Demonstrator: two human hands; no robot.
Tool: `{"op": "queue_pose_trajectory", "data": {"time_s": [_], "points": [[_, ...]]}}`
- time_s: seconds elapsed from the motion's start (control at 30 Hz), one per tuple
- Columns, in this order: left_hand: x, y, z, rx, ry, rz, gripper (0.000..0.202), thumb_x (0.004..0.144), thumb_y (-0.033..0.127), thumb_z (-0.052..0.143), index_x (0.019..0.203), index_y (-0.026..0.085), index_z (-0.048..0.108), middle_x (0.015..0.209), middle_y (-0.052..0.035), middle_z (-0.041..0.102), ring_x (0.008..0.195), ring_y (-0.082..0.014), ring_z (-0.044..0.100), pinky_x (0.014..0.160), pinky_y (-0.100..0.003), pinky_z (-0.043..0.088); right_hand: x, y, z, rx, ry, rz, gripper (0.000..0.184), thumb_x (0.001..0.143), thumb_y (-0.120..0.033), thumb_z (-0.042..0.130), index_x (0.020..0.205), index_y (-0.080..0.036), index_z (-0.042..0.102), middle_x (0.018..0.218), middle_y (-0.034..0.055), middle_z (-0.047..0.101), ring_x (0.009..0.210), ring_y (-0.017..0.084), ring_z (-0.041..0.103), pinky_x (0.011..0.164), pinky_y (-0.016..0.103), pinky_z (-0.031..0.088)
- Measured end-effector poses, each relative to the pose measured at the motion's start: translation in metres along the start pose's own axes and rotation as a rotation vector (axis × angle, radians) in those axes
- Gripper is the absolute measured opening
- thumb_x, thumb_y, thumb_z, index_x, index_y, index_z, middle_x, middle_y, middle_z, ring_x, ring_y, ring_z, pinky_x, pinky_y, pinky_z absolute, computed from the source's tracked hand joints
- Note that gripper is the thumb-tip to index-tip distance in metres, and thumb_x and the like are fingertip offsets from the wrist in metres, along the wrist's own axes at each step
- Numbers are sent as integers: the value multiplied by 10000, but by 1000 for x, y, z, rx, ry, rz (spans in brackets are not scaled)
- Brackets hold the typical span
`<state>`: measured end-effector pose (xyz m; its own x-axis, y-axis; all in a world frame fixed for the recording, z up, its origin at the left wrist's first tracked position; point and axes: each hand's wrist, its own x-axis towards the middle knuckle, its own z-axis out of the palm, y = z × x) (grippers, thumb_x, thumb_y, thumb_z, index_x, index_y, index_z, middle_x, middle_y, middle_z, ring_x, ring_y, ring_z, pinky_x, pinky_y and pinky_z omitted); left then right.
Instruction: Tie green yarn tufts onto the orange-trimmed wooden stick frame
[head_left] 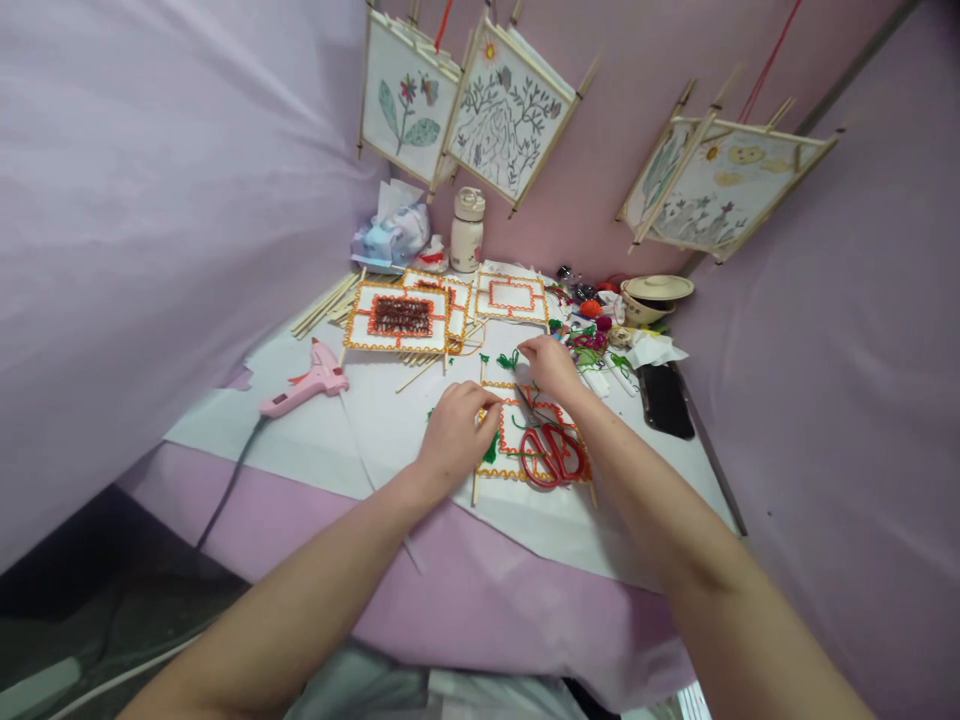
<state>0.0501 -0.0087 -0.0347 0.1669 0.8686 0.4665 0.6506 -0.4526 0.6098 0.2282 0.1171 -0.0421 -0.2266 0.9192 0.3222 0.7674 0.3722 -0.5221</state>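
One white sheet [390,430] spreads between lilac drapes [187,200]; on it we count one glue gun [309,382], one phone [667,400] and three rear panels [364,330]. One bordered panel [510,463] lies nearest us, beneath red-handled scissors [555,452]; our left hand [454,425] pinches narrowly at its upper left, our right hand [553,368] narrowly beyond its far edge, whether holding thread we cannot tell
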Motion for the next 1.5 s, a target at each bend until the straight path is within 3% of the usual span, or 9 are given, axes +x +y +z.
{"op": "queue_pose_trajectory", "data": {"time_s": [0.2, 0.37, 0.47, 0.6, 0.73, 1.03, 1.23, 1.37, 1.5], "points": [[4, -8, 0, 18, 0, -60, 161, 878, 200, 494, 850, 178, 651, 863, -48, 642, 856, -195, 562, 833, -346, 431, -50, -11, -32, 153, 161, -1, 165, 842, -186, 545, 918, -179, 691, 950, 71, 689, 852, 192, 601, 811, 329, 446], [4, -9, 2, 30, -38, -52, 166, 874, 198, 498, 877, 167, 661, 895, -61, 643, 886, -204, 562, 859, -361, 432, -98, -21, -47, 247, 214, 148, 164, 795, -312, 658, 714, -185, 594, 704, -2, 605, 672, 152, 536, 671, 287, 414], [3, -6, 4, 28, -122, 14, 153, 855, 219, 547, 915, 179, 682, 925, -66, 622, 940, -214, 547, 881, -370, 427, -114, -24, -51, 261, 91, 120, 181, 770, -322, 694, 728, -188, 580, 710, -13, 583, 670, 144, 517, 648, 276, 398], [-3, 2, 8, 52, -331, 164, 138, 812, 203, 595, 897, 205, 704, 992, -76, 591, 994, -232, 511, 885, -392, 419, -124, -27, -56, 209, -176, -88, 40, 828, -206, 613, 814, -201, 651, 841, 17, 599, 818, 162, 540, 750, 294, 412], [-10, 8, 13, 87, -405, 188, 112, 795, 199, 610, 868, 201, 695, 983, -75, 576, 1006, -247, 486, 867, -400, 418, -129, -27, -55, 84, -287, -157, 119, 805, -135, 604, 847, -216, 681, 865, 27, 577, 896, 185, 524, 809, 321, 410], [-8, 2, 19, 16, -335, 159, 115, 859, 183, 544, 829, 187, 655, 931, -62, 620, 943, -216, 537, 882, -382, 426, -130, -27, -48, 85, -257, -140, 129, 827, -125, 534, 735, -189, 597, 803, 21, 575, 805, 169, 515, 736, 300, 406], [-5, 10, 11, -257, -192, -55, 139, 871, 189, 519, 901, 199, 654, 875, -27, 677, 818, -160, 608, 775, -294, 470, -129, -31, -49, 417, -173, 135, 111, 858, -266, 520, 800, -198, 586, 710, -22, 608, 612, 122, 515, 578, 250, 405], [-6, 13, 11, -358, -99, -188, 137, 845, 246, 572, 961, 198, 627, 863, -11, 677, 749, -139, 607, 712, -265, 484, -126, -32, -41, 677, -20, 239, 160, 789, -318, 620, 884, -190, 610, 771, 5, 645, 683, 140, 581, 639, 268, 463], [-8, 13, 12, -363, -56, -159, 86, 834, 267, 590, 834, 188, 624, 826, -16, 668, 737, -139, 602, 735, -273, 490, -126, -40, -34, 777, 115, 271, 264, 754, -327, 680, 968, -191, 607, 798, 27, 670, 732, 160, 626, 710, 297, 499]]}}
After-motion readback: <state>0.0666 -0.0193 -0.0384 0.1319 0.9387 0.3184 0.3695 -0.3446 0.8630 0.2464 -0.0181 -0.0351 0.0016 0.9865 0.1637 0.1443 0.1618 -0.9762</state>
